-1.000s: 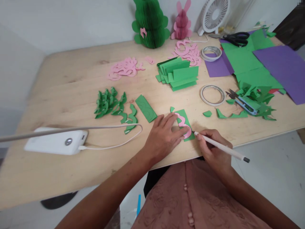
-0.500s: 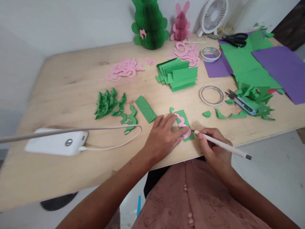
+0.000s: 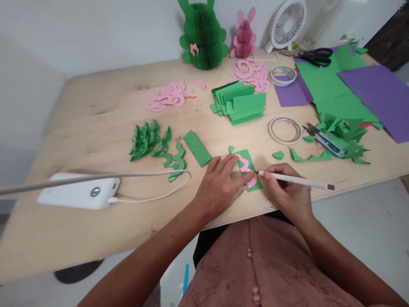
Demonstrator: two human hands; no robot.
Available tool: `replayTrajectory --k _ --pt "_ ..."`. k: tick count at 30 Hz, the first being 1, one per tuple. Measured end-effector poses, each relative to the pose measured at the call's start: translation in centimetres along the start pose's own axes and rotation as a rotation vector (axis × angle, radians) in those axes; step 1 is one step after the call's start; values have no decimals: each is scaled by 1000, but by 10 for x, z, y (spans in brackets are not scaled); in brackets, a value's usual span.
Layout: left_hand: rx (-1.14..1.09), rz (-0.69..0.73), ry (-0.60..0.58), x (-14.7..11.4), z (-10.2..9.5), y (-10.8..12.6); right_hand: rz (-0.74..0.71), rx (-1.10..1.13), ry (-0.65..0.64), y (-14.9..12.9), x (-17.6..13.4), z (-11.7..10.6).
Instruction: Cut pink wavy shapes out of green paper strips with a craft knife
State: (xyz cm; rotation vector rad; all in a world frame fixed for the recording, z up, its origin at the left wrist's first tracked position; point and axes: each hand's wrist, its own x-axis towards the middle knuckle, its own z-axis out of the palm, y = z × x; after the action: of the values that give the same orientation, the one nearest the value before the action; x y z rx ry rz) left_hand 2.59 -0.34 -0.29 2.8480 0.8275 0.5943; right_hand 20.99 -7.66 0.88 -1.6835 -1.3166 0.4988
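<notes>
My left hand [image 3: 220, 181] lies flat with its fingers apart, pressing a wavy pink paper cutout [image 3: 252, 182] onto a green paper strip [image 3: 246, 157]. In my right hand [image 3: 286, 187] is a slim white pen [image 3: 300, 180] with a dark end. Its tip meets the right edge of the pink cutout, over the green strip. Left of my left hand, a green rectangle [image 3: 197, 148] carries drawn curved lines. Beside it sit several stapled, wavy green pieces [image 3: 147, 140].
Green folded strips [image 3: 247, 102], pink cutouts [image 3: 168, 96] and a tape roll [image 3: 285, 130] lie farther back. Blue-handled snips [image 3: 329, 143] rest on green scraps at right. A power bank [image 3: 79, 192] with a cable is at left. Paper rabbits [image 3: 204, 38] and a fan [image 3: 287, 25] stand behind.
The pen tip has moved slightly up and left along the cutout's edge, and its barrel lies flatter. My left hand keeps its place on the paper. The whole view has shifted a little.
</notes>
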Motion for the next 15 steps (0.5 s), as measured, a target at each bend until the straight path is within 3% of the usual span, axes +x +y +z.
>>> replayTrajectory --k 15 --pt "0 3 10 1 0 0 -7 -33 38 0 -2 -1"
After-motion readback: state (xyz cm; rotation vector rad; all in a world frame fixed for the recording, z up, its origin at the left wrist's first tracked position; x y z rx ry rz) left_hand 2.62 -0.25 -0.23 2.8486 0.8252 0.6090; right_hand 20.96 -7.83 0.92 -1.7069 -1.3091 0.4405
